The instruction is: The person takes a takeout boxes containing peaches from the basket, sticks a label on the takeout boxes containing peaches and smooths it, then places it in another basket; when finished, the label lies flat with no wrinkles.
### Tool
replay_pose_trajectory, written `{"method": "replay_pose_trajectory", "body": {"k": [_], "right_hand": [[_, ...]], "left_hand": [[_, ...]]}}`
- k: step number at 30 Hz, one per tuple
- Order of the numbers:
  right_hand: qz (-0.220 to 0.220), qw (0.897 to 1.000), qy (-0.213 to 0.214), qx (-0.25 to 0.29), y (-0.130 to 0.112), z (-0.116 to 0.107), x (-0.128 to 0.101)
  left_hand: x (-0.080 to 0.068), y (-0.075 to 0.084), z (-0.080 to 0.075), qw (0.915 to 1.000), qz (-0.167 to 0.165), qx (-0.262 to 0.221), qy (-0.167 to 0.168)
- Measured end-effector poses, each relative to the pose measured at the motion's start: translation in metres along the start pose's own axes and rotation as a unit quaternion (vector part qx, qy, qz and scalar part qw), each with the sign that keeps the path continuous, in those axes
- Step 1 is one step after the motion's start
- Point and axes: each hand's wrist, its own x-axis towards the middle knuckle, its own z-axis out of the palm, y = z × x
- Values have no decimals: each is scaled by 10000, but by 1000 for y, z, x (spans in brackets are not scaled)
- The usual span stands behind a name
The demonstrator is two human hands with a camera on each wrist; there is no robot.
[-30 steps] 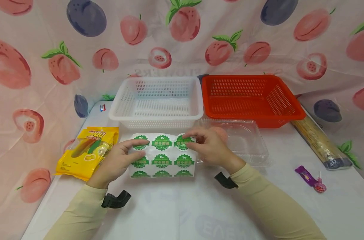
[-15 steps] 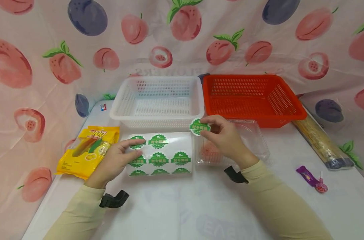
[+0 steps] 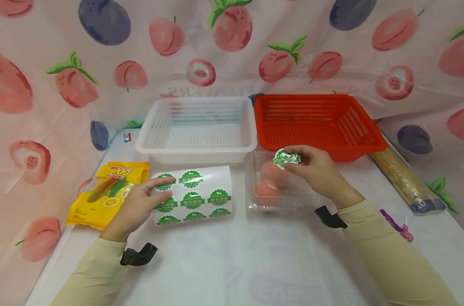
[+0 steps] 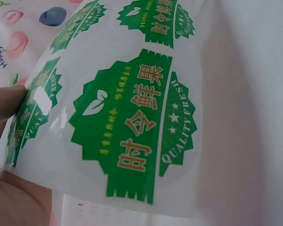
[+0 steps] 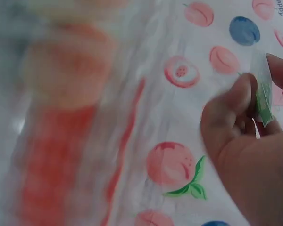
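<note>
My right hand (image 3: pixel 314 170) pinches a round green sticker (image 3: pixel 286 157) (image 5: pixel 262 101) over the clear plastic clamshell box (image 3: pixel 289 199), which holds pink-orange fruit (image 3: pixel 267 190). To the left, a white sheet of green stickers (image 3: pixel 195 195) (image 4: pixel 132 127) curls on the table. My left hand (image 3: pixel 140 204) rests on the sheet's left edge, fingers laid across it. In the left wrist view a fingertip (image 4: pixel 7 103) touches the sheet's edge.
A white basket (image 3: pixel 195 129) and a red basket (image 3: pixel 316 123) stand empty at the back. A yellow snack bag (image 3: pixel 107 193) lies left of the sheet. A lollipop (image 3: pixel 398 225) and a long wrapped bundle (image 3: pixel 405 182) lie on the right. Fruit-print cloth surrounds the table.
My right hand peeled a sticker off the sheet's top right corner and carried it right, over the clamshell box. The left hand stayed on the sheet.
</note>
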Motion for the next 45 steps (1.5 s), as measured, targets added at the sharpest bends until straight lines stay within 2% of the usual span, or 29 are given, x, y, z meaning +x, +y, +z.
{"method": "replay_pose_trajectory", "body": {"k": [4,7,15,18,20,25,29,36,45], "right_hand": [[235,9997,-76,-33,4,-8,-2],[412,9988,-100,-248,8,-12,-2],[863,9906,-381,-987,22,-22,-1],[923,9876,-444,-1189,28,-22,1],[935,9870,-425,-1233,32,-22,2],[950,9885,-294,-1143,38,-19,3],[956,9874,-186,-1245,40,-17,2],[452,9869,-99,-1544,42,-10,4],[241,9820,-125,-1868,44,-8,6]], "left_hand": [[3,-3,0,9999,-110,34,79],[5,-5,0,9996,-259,7,118],[14,-10,0,9956,-936,77,36],[17,-10,-1,9943,-1057,-107,9],[19,-10,-1,9941,-1016,-380,-40],[22,-10,0,9922,-885,-839,-244],[25,-14,2,9889,-1000,-1016,-425],[31,-22,7,9874,-1265,-772,-555],[36,-30,9,9836,-1460,-862,-616]]}}
